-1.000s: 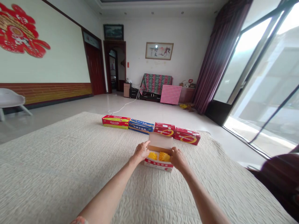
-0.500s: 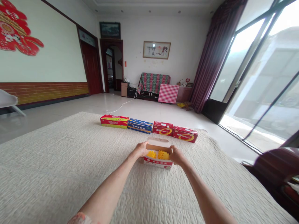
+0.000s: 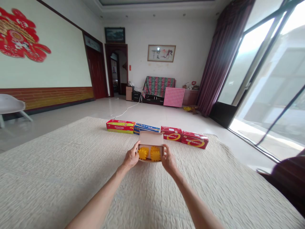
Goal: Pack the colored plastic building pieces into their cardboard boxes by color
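Observation:
An open cardboard box [image 3: 151, 139] is held between my two hands, its lid flap raised at the far side. My left hand [image 3: 132, 156] grips its left end and my right hand [image 3: 168, 158] its right end. Inside lie yellow notched pieces, one group [image 3: 143, 153] at the left and another [image 3: 155, 154] at the right. Beyond the box stand a red and yellow-green box [image 3: 120, 126], a blue box [image 3: 147, 128] partly hidden by the flap, and two red boxes, one [image 3: 171, 134] beside the other [image 3: 194, 140].
A cream quilted mat [image 3: 71, 165] lies under everything. Further off are a white chair [image 3: 11, 104] at the left, a white cable [image 3: 126, 111] on the floor, a cloth-covered cabinet [image 3: 158, 86], a purple curtain [image 3: 215, 57] and a dark rounded object [image 3: 289, 175] at the right.
The held box has moved left and tilted toward me, so its inside shows more and its printed front is out of sight. Both hands moved with it. The camera view has shifted slightly.

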{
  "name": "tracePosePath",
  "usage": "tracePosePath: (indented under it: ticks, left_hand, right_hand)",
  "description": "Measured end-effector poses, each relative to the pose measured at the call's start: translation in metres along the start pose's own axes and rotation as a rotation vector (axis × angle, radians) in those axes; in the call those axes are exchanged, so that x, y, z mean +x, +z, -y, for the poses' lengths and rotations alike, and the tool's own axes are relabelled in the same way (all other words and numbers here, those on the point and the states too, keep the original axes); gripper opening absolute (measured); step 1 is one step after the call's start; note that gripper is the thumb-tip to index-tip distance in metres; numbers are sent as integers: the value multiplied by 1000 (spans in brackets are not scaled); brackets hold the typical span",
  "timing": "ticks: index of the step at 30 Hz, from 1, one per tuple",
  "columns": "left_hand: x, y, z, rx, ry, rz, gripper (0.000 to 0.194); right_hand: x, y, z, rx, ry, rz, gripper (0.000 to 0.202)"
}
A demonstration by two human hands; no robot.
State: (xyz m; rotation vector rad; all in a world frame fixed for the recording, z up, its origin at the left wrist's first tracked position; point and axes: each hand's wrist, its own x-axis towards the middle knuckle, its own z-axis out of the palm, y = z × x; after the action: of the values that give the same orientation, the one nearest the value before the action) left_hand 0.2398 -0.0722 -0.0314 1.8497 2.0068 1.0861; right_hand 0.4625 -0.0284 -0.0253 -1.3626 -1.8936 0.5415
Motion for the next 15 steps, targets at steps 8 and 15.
tracePosePath:
  ticks: [8,15]
  left_hand:
    - [4,-4,60,-64,261,-159,70]
    - [-1,5,93,-23,373,-181,80]
  right_hand:
    - [-1,65,-7,429,-189,-87,58]
    - [-4,86,-8,440,-251,-171,64]
